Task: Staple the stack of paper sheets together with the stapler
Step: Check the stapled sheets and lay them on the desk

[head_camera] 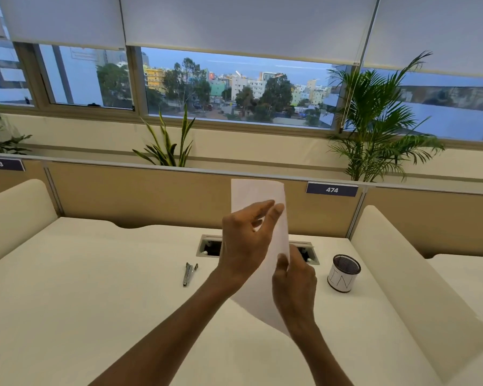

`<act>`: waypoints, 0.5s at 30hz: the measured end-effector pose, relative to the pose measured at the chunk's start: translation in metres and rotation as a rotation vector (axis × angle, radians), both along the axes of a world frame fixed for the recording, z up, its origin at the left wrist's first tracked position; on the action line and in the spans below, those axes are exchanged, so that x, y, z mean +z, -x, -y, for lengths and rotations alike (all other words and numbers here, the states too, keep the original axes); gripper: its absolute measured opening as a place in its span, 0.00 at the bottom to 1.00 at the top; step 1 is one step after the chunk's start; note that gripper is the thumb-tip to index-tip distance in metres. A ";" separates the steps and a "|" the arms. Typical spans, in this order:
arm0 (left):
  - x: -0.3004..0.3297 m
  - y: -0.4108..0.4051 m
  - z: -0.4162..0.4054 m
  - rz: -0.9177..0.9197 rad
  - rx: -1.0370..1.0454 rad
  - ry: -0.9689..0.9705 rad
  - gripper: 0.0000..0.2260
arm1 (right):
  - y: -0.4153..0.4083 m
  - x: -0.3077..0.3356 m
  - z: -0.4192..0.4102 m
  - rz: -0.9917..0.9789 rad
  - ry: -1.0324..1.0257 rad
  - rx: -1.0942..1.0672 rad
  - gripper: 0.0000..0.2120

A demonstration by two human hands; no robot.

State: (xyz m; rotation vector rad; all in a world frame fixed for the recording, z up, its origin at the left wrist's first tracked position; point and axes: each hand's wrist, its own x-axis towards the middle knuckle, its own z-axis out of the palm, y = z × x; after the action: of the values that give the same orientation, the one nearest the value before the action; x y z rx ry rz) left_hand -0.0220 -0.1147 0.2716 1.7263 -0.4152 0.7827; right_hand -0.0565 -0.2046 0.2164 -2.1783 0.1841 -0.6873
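Paper stack [258, 207] held upright above desk [95, 302]: right hand [294, 285] pinches near edge, left hand [244, 240] loosely steadies far end w/ curled fingers, prob. squaring sheets. Stapler [188, 273] untouched, left of hands.

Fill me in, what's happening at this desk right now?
A person holds the paper sheets up above the desk with both hands: the right hand grips the lower part, and the left hand is at the upper part, fingers loosely spread. The stapler lies untouched on the desk to the left. A mesh cup stands to the right. Nothing is stapled yet, as far as shows.
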 end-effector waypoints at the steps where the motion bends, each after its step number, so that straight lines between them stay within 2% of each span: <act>1: -0.007 -0.002 -0.008 -0.019 0.017 -0.011 0.17 | -0.003 -0.001 0.000 0.016 -0.038 0.018 0.13; 4: -0.036 -0.011 -0.047 -0.139 0.199 0.015 0.19 | -0.009 -0.004 -0.003 -0.004 -0.220 0.103 0.12; 7: -0.063 -0.021 -0.095 -0.403 0.314 0.058 0.23 | -0.010 -0.008 -0.011 -0.038 -0.412 0.183 0.10; 9: -0.081 -0.025 -0.128 -0.629 0.225 0.083 0.22 | -0.012 -0.010 -0.020 -0.089 -0.548 0.232 0.09; 11: -0.098 -0.022 -0.157 -0.779 0.071 0.092 0.19 | -0.016 -0.012 -0.031 -0.137 -0.649 0.268 0.08; 13: -0.116 -0.014 -0.177 -0.819 -0.012 0.085 0.22 | -0.022 -0.018 -0.043 -0.188 -0.684 0.280 0.07; 15: -0.127 -0.004 -0.191 -0.805 0.000 0.104 0.19 | -0.029 -0.025 -0.057 -0.242 -0.686 0.286 0.07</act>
State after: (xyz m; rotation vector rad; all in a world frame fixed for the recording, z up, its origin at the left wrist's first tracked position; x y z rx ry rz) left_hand -0.0180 0.0763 0.1447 1.7803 0.1745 0.0629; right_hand -0.0271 -0.1479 0.1909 -1.5705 0.1934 -0.1527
